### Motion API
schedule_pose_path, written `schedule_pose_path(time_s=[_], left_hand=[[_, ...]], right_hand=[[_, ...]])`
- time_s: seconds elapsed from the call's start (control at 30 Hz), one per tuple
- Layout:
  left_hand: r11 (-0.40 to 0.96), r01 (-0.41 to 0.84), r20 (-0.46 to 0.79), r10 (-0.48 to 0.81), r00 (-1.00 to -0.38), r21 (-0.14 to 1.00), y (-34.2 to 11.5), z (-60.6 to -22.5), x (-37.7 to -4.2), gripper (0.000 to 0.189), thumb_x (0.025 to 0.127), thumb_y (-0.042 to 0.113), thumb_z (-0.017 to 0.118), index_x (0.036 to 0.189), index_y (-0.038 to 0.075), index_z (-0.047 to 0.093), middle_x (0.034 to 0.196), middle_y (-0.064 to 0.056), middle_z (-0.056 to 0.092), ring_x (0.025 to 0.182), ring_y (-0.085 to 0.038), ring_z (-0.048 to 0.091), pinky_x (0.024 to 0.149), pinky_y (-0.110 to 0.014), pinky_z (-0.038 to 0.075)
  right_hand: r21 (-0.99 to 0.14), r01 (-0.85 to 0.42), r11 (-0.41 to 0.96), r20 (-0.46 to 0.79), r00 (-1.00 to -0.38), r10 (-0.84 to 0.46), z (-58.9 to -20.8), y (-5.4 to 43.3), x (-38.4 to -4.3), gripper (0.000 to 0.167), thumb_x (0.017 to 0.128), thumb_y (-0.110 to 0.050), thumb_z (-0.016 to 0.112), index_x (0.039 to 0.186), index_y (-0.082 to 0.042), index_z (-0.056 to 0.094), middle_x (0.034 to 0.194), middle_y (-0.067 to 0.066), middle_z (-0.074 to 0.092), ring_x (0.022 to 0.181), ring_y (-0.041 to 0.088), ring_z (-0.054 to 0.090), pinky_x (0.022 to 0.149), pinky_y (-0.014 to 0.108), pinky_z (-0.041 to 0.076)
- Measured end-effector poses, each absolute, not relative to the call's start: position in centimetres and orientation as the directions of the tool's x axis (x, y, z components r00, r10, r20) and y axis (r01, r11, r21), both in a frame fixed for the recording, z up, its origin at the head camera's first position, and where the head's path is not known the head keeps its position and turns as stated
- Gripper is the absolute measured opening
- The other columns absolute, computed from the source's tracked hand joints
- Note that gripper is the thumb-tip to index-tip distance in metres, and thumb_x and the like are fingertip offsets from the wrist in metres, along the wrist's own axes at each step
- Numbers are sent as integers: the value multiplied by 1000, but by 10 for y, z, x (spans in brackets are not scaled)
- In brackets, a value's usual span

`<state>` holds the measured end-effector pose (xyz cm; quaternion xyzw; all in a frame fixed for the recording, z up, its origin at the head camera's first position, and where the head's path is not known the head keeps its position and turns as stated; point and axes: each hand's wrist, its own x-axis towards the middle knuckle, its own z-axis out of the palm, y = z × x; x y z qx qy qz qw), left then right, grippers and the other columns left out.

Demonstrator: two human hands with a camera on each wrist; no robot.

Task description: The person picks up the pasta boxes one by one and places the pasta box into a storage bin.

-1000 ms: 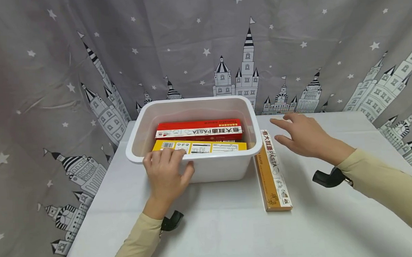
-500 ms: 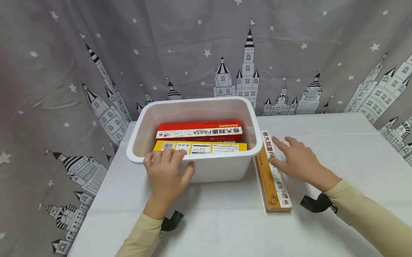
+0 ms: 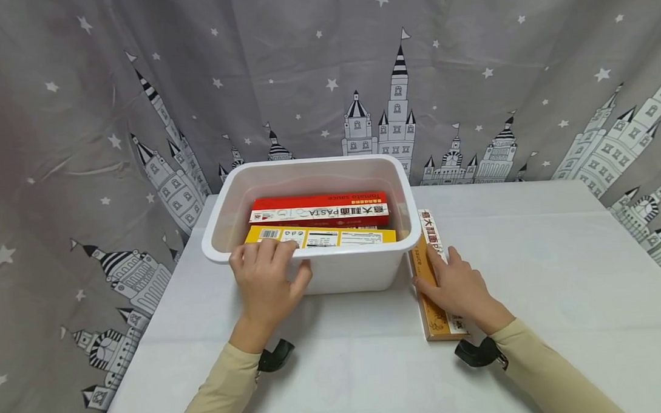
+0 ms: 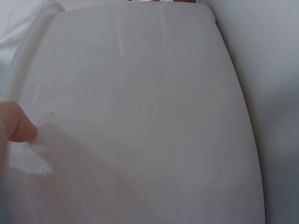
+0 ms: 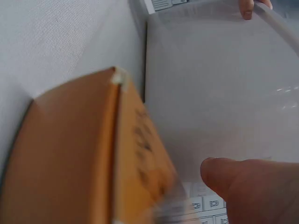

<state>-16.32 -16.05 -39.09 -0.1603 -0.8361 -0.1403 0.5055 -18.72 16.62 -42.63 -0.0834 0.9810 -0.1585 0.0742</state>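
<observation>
My left hand [image 3: 265, 288] grips the front rim of a white plastic bin [image 3: 357, 271], fingers over the edge and thumb against the outer wall. In the left wrist view the thumb [image 4: 18, 125] meets that wall. Over an orange-and-white pasta box [image 3: 435, 323], which lies lengthwise beside the bin, is my right hand [image 3: 464, 290]. Its index finger overlaps the top of the box, and the thumb is by the long edge nearest the bin. From the right wrist, the thumb [image 5: 224, 175] looks straight and apart from the box.
Inside the bin lie a red pasta box [image 3: 320, 212] and a yellow box [image 3: 309, 236]. Everything stands on a table with a white cover [image 3: 358, 363]. A grey curtain [image 3: 293, 68] printed with castles and stars hangs behind and at the left.
My right hand has come down and toward me, from right of the orange box's far end to over its middle. The left hand, bin and boxes have stayed put.
</observation>
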Motion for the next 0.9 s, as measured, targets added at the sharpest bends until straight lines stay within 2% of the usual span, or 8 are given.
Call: schedule_pose_path(time_s=[0.07, 0.17, 0.3, 0.4, 0.67, 0.9], left_hand=[[909, 411, 889, 127, -441, 74, -160, -391, -163, 21, 82, 25, 60, 91, 6, 65, 82, -15, 59, 80, -36, 49, 86, -54, 32], [909, 411, 888, 129, -441, 72, -160, -390, -163, 21, 82, 25, 60, 91, 6, 65, 82, -15, 58, 80, -36, 49, 86, -54, 32], [911, 408, 892, 129, -434, 67, -160, -390, -163, 20, 82, 25, 60, 90, 7, 65, 81, -14, 58, 79, -36, 48, 86, -54, 32], [912, 406, 895, 128, -428, 63, -160, -390, -163, 20, 82, 24, 60, 89, 7, 64, 81, -14, 58, 79, -36, 48, 86, -54, 32], [911, 408, 898, 125, -422, 65, -159, -389, -162, 20, 81, 24, 61, 89, 7, 64, 80, -14, 58, 78, -36, 48, 85, -54, 32], [907, 416, 894, 131, -429, 66, -159, -389, -163, 19, 81, 23, 61, 90, 6, 64, 81, -15, 58, 79, -36, 48, 86, -54, 32]], right_hand=[[-338, -130, 932, -117, -977, -178, -430, 164, -187, 87, 94, -54, 57, 160, -7, 27, 123, 33, 47, 86, 39, 58, 60, 41, 47], [-356, -99, 929, -123, -981, -152, -436, 160, -188, 89, 92, -57, 57, 161, -8, 26, 110, 24, 44, 80, 32, 51, 57, 35, 37], [-341, -72, 937, -123, -985, -121, -443, 157, -188, 93, 92, -60, 54, 161, -6, 23, 132, 35, 39, 101, 44, 54, 71, 50, 48], [-334, -61, 941, -120, -987, -106, -447, 155, -187, 94, 92, -59, 53, 161, -5, 21, 148, 39, 28, 116, 52, 50, 85, 61, 49], [-358, -47, 933, -156, -982, -109, -445, 157, -184, 92, 88, -45, 55, 162, -5, 19, 156, 42, 21, 128, 58, 44, 97, 68, 43], [-339, -58, 939, -202, -970, -133, -438, 172, -178, 90, 85, -39, 56, 163, -11, 20, 155, 41, 23, 123, 57, 48, 92, 67, 44]])
